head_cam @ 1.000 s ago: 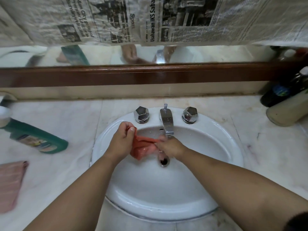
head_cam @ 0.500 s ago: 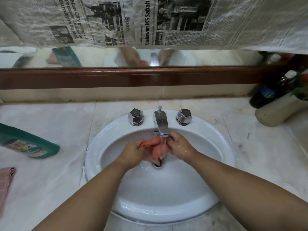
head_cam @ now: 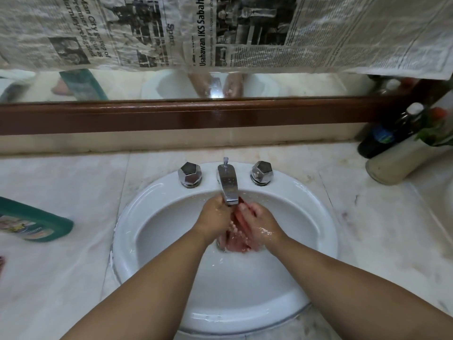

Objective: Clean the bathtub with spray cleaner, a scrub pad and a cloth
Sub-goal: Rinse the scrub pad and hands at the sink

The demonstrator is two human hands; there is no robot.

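A wet red cloth (head_cam: 237, 231) is bunched between both hands inside the white sink (head_cam: 171, 200), under the chrome tap (head_cam: 228, 184), where water runs. My left hand (head_cam: 215, 217) grips the cloth's left side, just below the spout. My right hand (head_cam: 257, 224) holds its right side, fingers curled over the cloth. Most of the cloth is hidden by the hands. A green bottle (head_cam: 34, 223) lies on its side on the counter at the left.
Two chrome tap handles (head_cam: 190, 174) (head_cam: 261, 173) flank the spout. A dark bottle (head_cam: 389, 133) and a beige container (head_cam: 402, 160) stand at the back right. A wooden mirror frame (head_cam: 196, 116) and newspaper (head_cam: 220, 33) lie beyond the marble counter (head_cam: 61, 278).
The cloth, first stretched between the hands, is now squeezed together under the tap. Both hands have drawn close. The view has shifted, and the pink cloth at the left has slid out of sight.
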